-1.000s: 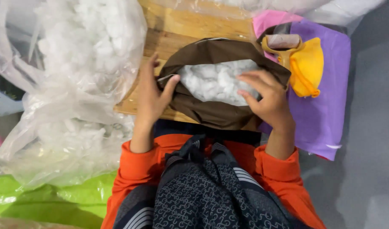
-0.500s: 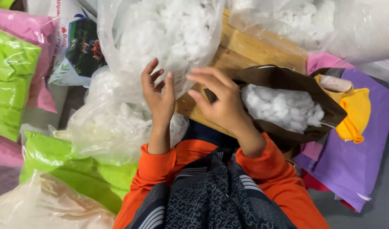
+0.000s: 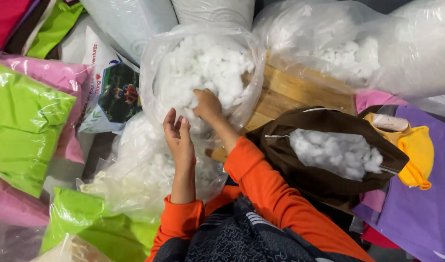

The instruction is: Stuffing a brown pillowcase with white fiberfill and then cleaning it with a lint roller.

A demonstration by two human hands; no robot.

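Clear plastic bag stood open, mouth up, packed with white fluffy stuffing. Brown fabric cover lay right of it, open, partly filled with stuffing.

Quick count, going outward from the brown fabric cover, which is one piece with one lump of white stuffing showing in its opening. Two hands: the right hand and the left hand, both up-left of the cover. Clear plastic bags of white fluff: three I can count for sure, the open bag up-left, a lower bag left, and a big bag above. Two green packs far left. One yellow cloth piece and one purple sheet right of the cover. One printed packet further left.
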